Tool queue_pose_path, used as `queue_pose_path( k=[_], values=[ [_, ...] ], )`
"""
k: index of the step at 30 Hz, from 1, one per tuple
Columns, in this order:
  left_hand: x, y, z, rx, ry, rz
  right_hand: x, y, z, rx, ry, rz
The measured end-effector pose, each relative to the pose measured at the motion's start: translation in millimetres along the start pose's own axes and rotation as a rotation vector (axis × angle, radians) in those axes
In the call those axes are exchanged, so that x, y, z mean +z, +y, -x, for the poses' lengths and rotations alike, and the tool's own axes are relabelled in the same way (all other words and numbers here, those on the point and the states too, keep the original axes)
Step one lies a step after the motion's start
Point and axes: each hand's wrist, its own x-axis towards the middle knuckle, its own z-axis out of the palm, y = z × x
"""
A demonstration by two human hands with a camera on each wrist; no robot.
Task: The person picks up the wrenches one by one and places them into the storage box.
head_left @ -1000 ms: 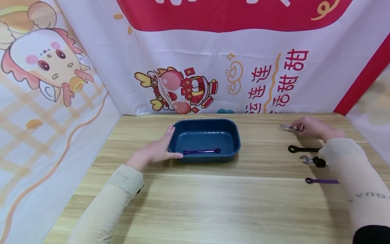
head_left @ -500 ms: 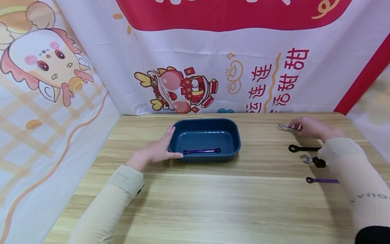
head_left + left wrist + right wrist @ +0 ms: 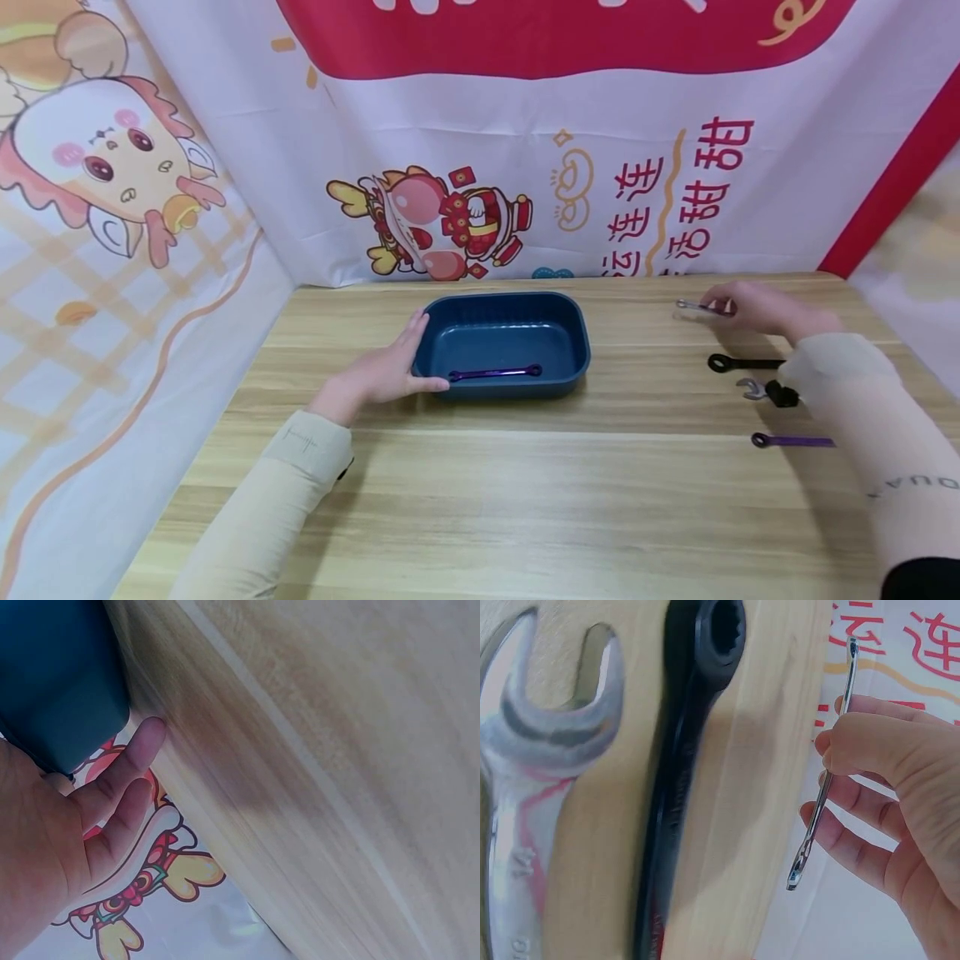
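Note:
My left hand (image 3: 378,371) rests against the left end of a dark blue plastic bin (image 3: 517,389), fingers fairly straight and spread, thumb along the front side. In the left wrist view, two fingers (image 3: 139,750) extend past the bin's corner (image 3: 82,727). Inside the bin, near its front wall, lies a purple double-ended wrench (image 3: 495,373). At the back right, my right hand (image 3: 757,308) pinches a small silver wrench (image 3: 697,307) between thumb and fingers. The right wrist view has this silver wrench (image 3: 810,836) held by its middle, both ends free, lifted off the table.
Right of the bin, a black ratchet wrench (image 3: 742,363), a silver open-ended wrench (image 3: 752,388) with a black part (image 3: 782,394), and a purple wrench (image 3: 798,442) lie on the wooden table (image 3: 525,500). My right sleeve covers some of their ends. A printed cloth (image 3: 300,167) hangs behind.
My right hand has shifted slightly left and up with the silver wrench. The left hand and the bin have stayed in place.

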Motion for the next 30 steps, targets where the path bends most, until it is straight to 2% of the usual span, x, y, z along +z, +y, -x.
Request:
queue_pose_path(
  k=[19, 25, 30],
  values=[
    [1.1, -2.5, -3.8, 0.007, 0.011, 0.016, -16, -30, -1.0, -0.033, -0.023, 0.019],
    [0.5, -1.5, -2.9, 0.0, 0.002, 0.033, -19, -41, -3.3, -0.019, -0.029, 0.014],
    [0.5, -1.2, -3.1, 0.004, -0.005, 0.05, -20, -51, -3.7, -0.043, -0.026, 0.013]
  ],
)
